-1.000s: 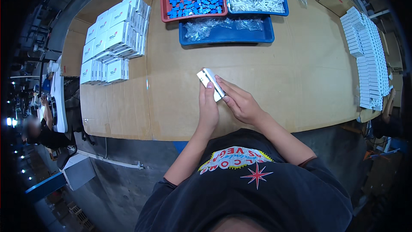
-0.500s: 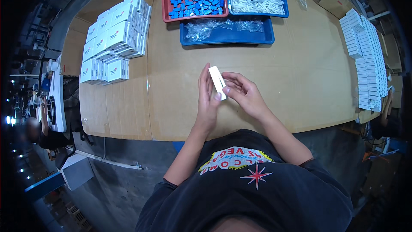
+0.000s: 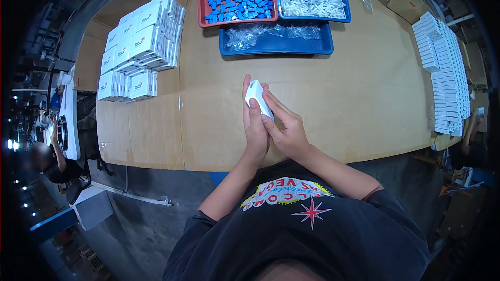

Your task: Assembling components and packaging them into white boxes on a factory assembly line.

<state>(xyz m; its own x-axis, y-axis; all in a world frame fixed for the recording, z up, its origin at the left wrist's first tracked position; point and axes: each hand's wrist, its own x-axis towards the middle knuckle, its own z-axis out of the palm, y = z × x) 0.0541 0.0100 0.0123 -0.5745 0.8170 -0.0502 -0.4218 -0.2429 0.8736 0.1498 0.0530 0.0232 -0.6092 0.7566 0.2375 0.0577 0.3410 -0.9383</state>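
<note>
Cupping the white box (image 3: pixel 259 97) from both sides looks sound to me; even pressure along its long edges and light thumbs should spare its faces from dents. Its far end juts past the left thumb, over the near part of the desk (image 3: pixel 344 109). The left grip (image 3: pixel 255 127) holds the box's left side, thumb across the upper face; the right grip (image 3: pixel 290 130) closes on the opposite edge, fingers toward the far end, thumb toward the near one.

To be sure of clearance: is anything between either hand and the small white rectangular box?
Nothing visible: the left hand and right hand both touch the small white rectangular box. The nearer blue plastic tray, holding crumpled clear plastic, lies beyond it, apart.
</note>
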